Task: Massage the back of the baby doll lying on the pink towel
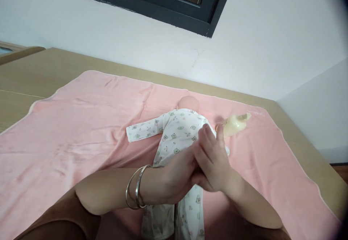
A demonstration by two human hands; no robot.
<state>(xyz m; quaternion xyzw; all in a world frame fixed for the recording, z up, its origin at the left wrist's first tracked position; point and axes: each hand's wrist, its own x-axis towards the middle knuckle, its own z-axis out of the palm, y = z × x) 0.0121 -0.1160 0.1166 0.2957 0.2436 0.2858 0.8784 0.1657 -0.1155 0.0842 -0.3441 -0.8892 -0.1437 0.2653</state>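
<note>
A baby doll (188, 103) lies on a pink blanket (81, 124), dressed in a white romper (176, 131) printed with small bears. Its bare right arm (235, 124) sticks out to the side, while the other sleeve lies flat and looks empty. My left hand (176, 176), with two silver bangles on the wrist, rests on the romper at the doll's waist with fingers curled into the cloth. My right hand (213, 160) lies over the doll's belly, fingers together and pressed against the cloth and my left hand.
The blanket covers a light wooden table (40, 69) that stands against a white wall (244, 51). A dark window frame (190, 15) is above. The table's right edge runs close to the blanket's border.
</note>
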